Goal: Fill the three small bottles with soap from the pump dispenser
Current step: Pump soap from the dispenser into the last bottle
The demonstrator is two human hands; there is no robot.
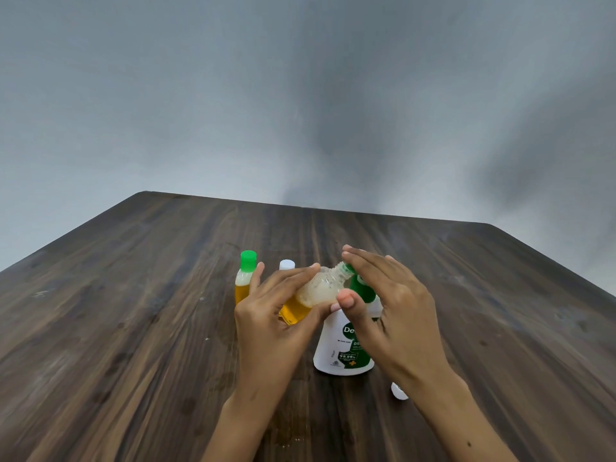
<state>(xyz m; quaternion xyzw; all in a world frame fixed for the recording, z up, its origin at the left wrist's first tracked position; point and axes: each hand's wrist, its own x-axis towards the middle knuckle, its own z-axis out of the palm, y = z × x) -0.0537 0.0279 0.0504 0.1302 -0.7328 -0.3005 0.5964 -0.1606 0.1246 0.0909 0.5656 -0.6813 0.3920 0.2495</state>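
Now the left hand (266, 315) grips a tilted, uncapped small bottle (310, 295) of amber soap and foam; right hand (390, 295), fingers straight, presses the dispenser's green pump (361, 290).

Amber soap under white foam in the clear small bottle (313, 295). Green cap on the amber-filled bottle (245, 278); white cap (287, 264) beside. White pump dispenser (340, 348) with green head and label (white lettering). Dark brown wood-grain table (133, 311); grey wall (300, 95).

Pump dispenser (336, 348) head and white-capped bottle (287, 264) body largely hidden behind hands.
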